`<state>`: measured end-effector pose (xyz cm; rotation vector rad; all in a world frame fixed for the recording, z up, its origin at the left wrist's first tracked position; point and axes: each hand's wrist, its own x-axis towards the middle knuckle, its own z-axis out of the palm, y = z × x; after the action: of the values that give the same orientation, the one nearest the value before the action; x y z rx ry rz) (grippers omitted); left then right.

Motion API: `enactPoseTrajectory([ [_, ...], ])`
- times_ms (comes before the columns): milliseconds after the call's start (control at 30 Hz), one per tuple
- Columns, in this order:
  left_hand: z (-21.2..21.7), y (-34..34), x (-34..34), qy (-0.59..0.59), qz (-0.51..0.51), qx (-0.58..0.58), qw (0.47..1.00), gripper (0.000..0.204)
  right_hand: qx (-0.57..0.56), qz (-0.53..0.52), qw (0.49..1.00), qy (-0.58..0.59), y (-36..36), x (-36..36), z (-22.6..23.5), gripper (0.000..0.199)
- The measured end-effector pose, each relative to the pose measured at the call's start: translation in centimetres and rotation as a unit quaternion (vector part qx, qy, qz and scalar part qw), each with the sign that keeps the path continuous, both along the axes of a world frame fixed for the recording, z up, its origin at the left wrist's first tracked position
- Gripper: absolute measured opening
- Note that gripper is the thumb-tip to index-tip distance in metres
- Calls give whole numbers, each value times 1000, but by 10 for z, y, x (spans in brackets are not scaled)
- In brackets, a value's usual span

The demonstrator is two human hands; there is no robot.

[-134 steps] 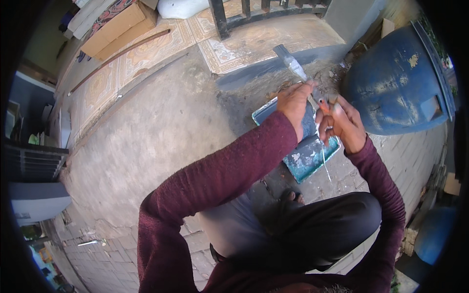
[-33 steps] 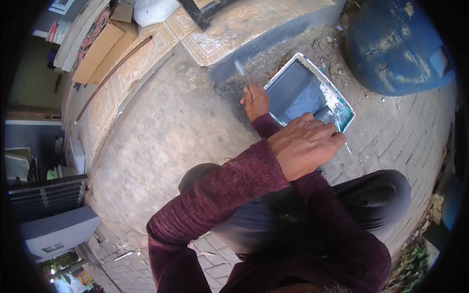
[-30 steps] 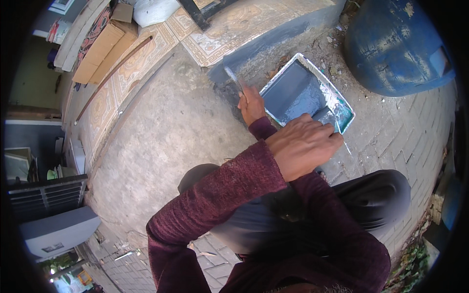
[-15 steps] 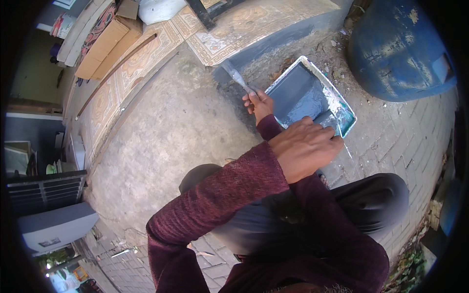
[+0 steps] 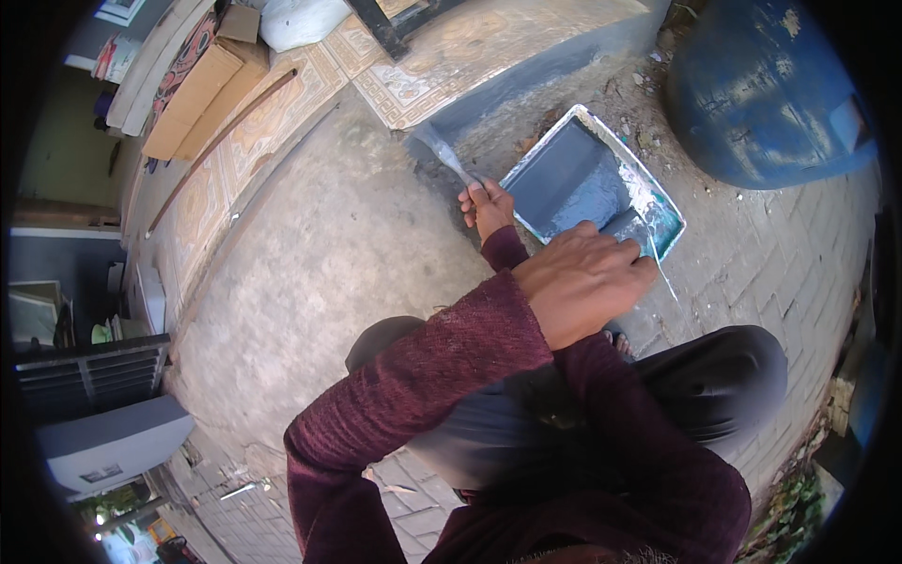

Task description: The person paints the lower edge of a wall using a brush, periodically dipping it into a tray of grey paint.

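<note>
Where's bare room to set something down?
Concrete lies bare between the tiled ledge and left sleeve; paving right of the paint tray, nearer than the blue barrel, is mostly bare. Crowded: around the left hand, right hand and paintbrush.

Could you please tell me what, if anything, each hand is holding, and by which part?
The right hand holds a paintbrush by its handle; whether the left hand, at the paint tray, holds anything cannot be told.

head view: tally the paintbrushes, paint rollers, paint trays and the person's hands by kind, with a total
Paintbrush: 1
Paint roller, partly hidden: 1
Paint tray: 1
Hands, left hand and right hand: 2
Total: 5
</note>
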<state>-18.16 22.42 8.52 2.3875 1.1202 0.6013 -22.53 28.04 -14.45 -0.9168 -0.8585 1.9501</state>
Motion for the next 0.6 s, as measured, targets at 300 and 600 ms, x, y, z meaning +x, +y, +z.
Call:
enactPoseTrajectory([
  [300,1,0,0,-6,-1,0,1000,17,4,-63,998,18,26,24,3,14],
  [600,2,2,0,-10,5,0,1000,19,170,-167,959,-152,55,48,-4,24],
])
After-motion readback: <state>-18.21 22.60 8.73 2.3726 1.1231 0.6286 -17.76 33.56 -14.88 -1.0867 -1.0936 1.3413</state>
